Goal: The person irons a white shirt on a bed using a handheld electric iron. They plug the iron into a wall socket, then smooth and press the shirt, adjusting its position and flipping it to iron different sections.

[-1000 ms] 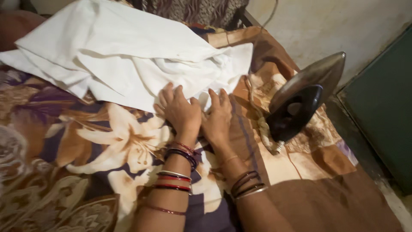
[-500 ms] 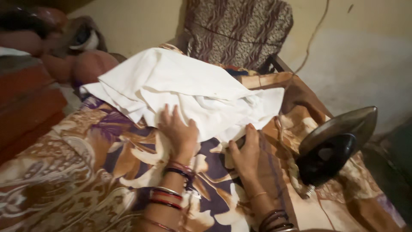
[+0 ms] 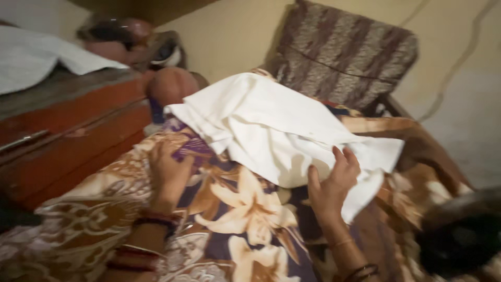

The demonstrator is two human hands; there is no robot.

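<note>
A crumpled white cloth (image 3: 266, 122) lies on a brown and purple flowered blanket (image 3: 245, 219). My right hand (image 3: 331, 185) holds the cloth's near right edge, thumb below and fingers on top, lifting it a little. My left hand (image 3: 167, 172) rests flat on the blanket at the cloth's left side, blurred, with bangles on the wrist; whether it touches the cloth I cannot tell. A dark clothes iron (image 3: 459, 235) stands at the lower right, out of focus.
A patterned brown cushion or chair back (image 3: 344, 57) stands behind the cloth against a pale wall. At the left is a red-brown wooden ledge (image 3: 68, 120) with a white sheet (image 3: 36, 55) on it and rounded brown objects (image 3: 169, 83) beyond.
The view has swung left and up. My left hand slid left off the cloth onto the blanket. My right hand moved up and took hold of the cloth's edge.
</note>
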